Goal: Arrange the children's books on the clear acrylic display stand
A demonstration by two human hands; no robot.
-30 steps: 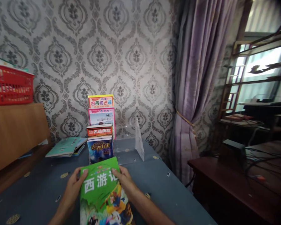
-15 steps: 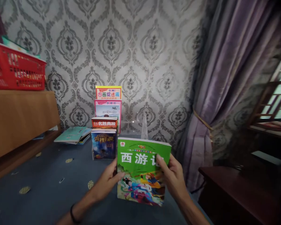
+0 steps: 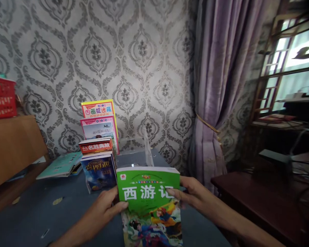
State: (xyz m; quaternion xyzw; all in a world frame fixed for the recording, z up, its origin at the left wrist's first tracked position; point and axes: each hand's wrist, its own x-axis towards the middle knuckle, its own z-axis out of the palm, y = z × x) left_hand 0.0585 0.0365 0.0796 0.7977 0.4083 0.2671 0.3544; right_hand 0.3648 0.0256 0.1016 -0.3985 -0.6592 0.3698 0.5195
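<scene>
A green picture-covered book (image 3: pixel 149 209) stands upright between my two hands, its front cover facing me. My left hand (image 3: pixel 106 207) grips its left edge, thumb over the cover. On the right edge, my right hand (image 3: pixel 193 193) holds it with the thumb on the cover near the title. Behind and to the left, a clear acrylic book stand (image 3: pixel 148 147) holds a dark blue book (image 3: pixel 99 171), an orange-topped book (image 3: pixel 96 146), a pink-bordered book (image 3: pixel 99 128) and a yellow-edged book (image 3: pixel 99 108) in rising tiers. The stand's right side is partly hidden by the green book.
Teal booklets (image 3: pixel 60 164) lie on the dark blue tabletop (image 3: pixel 38 212) at left. A wooden cabinet (image 3: pixel 15 147) bears a red basket (image 3: pixel 2 97). Patterned wallpaper rises behind; at right are a purple tied curtain (image 3: pixel 216 85) and a dark red table (image 3: pixel 247 192).
My view has turned to the right, so the stand and basket appear further left. The green book sits lower in view, and both hands still hold it.
</scene>
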